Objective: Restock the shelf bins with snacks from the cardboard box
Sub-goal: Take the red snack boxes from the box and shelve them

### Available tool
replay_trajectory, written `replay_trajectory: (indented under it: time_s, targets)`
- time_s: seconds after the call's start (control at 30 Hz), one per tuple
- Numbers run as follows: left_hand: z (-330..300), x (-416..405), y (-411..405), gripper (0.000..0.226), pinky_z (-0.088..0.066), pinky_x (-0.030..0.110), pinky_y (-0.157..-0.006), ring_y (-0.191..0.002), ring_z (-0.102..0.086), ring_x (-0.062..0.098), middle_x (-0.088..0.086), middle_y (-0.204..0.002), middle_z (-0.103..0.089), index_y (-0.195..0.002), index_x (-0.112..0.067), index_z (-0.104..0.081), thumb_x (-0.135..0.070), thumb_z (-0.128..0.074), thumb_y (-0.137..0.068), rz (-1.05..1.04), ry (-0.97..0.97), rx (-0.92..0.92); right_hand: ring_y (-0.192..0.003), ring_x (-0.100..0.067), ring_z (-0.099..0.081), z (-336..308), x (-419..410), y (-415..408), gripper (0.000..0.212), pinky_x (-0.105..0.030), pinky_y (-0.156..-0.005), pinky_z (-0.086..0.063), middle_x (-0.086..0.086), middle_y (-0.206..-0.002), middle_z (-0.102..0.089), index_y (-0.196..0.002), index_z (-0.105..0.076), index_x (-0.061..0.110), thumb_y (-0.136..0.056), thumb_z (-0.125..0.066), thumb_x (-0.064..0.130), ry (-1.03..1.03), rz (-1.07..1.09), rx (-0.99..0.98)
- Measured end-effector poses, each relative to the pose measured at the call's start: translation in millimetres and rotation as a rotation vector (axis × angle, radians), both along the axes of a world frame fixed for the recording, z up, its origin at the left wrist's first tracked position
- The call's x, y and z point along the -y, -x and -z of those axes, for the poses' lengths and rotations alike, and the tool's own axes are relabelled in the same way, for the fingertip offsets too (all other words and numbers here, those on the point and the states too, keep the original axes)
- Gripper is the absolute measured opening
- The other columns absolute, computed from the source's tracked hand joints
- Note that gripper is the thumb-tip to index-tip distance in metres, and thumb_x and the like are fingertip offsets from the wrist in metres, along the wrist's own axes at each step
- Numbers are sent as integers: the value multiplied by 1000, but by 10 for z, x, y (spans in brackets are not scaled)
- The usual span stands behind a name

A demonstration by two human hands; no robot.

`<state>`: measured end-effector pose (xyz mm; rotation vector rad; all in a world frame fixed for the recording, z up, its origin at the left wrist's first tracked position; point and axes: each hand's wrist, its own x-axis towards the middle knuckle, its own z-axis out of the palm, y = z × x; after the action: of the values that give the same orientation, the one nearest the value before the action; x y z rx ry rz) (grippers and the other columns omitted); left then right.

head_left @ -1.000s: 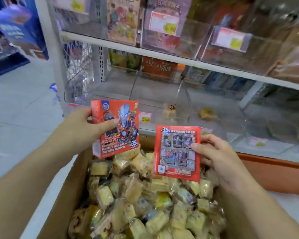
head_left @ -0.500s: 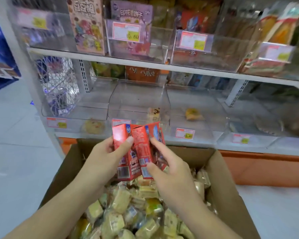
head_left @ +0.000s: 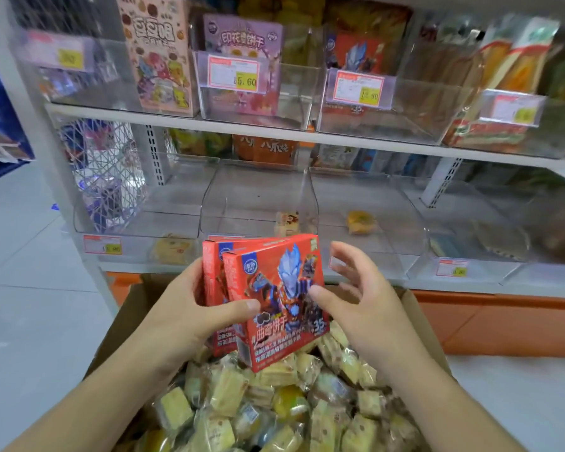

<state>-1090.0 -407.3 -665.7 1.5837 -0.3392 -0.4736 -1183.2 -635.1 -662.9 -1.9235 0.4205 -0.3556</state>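
Two red snack boxes (head_left: 274, 295) with a blue hero figure printed on them are stacked together in front of me. My left hand (head_left: 190, 308) grips both, thumb across the front box. My right hand (head_left: 356, 298) is beside them with fingers spread and relaxed; its thumb touches the front box's right edge. Below lies the cardboard box (head_left: 428, 324), full of small wrapped yellow cakes (head_left: 274, 406). Clear shelf bins (head_left: 252, 203) on the lower shelf hold only one or two cakes each. An upper bin (head_left: 382, 106) has a matching red box behind its price tag.
The upper shelf (head_left: 274, 132) carries clear bins with cookie boxes and bagged snacks. A white wire mesh panel (head_left: 101, 171) closes the shelf's left end. Grey tiled floor (head_left: 20, 288) spreads to the left. An orange base strip (head_left: 503, 321) runs under the shelf.
The two boxes, held apart one in each hand a second ago, are now stacked in my left hand. My right hand has let go and opened. The view tilted up toward the shelves.
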Motion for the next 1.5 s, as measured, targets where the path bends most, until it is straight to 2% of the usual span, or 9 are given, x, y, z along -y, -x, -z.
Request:
replay_trajectory:
  time_s: [0.17, 0.27, 0.43, 0.63, 0.77, 0.93, 1.13, 1.37, 1.5]
  targets:
    - [25, 33, 64, 78, -52, 48, -102, -116, -73, 24, 2, -127, -75, -134, -35, -61, -40, -91, -62, 98, 80, -43, -119, -23, -72, 2, -64, -22, 50, -42, -98, -59, -4, -133, -73, -145, -53, 25, -98, -68, 18, -539, -262, 30]
    - [61, 99, 125, 77, -50, 50, -106, -119, -72, 24, -2, -131, -73, -134, -42, -58, -52, -89, -64, 124, 79, -71, -118, -30, -72, 34, -139, -22, 37, -58, -106, -53, -5, -128, -75, -138, -58, 24, -102, -63, 25, -538, -247, 52]
    - [62, 193, 189, 91, -60, 40, -95, -113, -74, 15, -13, -126, -73, -135, -48, -43, -52, -96, -61, 157, 16, -58, -115, -25, -74, 58, -162, 6, 36, -57, -103, -56, 1, -126, -76, -140, -58, 31, -104, -62, 30, -513, -165, 81]
    - [-16, 162, 158, 95, -64, 39, -88, -111, -75, 15, -18, -121, -73, -139, -50, -43, -23, -96, -64, 143, -58, 77, -114, -14, -73, -14, -70, 55, 56, -43, -95, -61, 11, -127, -74, -147, -47, 49, -96, -70, 41, -336, -226, 102]
    - [-42, 124, 140, 98, -63, 39, -91, -119, -70, 11, -20, -127, -70, -141, -58, -41, -26, -96, -66, 172, -107, 188, -112, -6, -73, -87, 49, 85, 65, -22, -82, -60, 11, -127, -73, -150, -42, 52, -98, -69, 23, -350, -315, 110]
    - [-57, 92, 116, 107, -61, 32, -95, -128, -64, 10, -20, -137, -64, -147, -60, -34, -20, -96, -71, 284, -139, 285, -129, -22, -65, -178, 289, 109, 89, -42, -99, -59, 1, -148, -57, -155, -41, 52, -86, -84, 15, -246, -457, 85]
    - [-247, 177, 105, 114, -55, 28, -104, -135, -56, 3, -28, -142, -58, -153, -59, -26, -23, -98, -72, 362, -208, 417, -122, -10, -67, -440, 508, 205, 88, -34, -88, -63, 10, -132, -65, -142, -58, 41, -67, -100, 20, 53, -361, 27]
    - [-1168, 499, -277, 111, -36, 34, -122, -148, -36, -7, -31, -159, -40, -160, -50, -26, -52, -94, -71, 295, -264, 831, -118, -12, -70, -1373, 827, 279, 88, -38, -93, -61, 11, -128, -70, -133, -62, 35, -56, -102, 25, 288, -142, 357]
    - [-1712, 680, -627, 102, -25, 22, -124, -145, -25, -20, -41, -159, -25, -160, -50, -22, -68, -79, -77, 258, -345, 929, -116, -12, -69, -2077, 1080, 230, 87, -34, -92, -60, 9, -127, -69, -132, -60, 33, -58, -105, 27, 439, -47, 512]
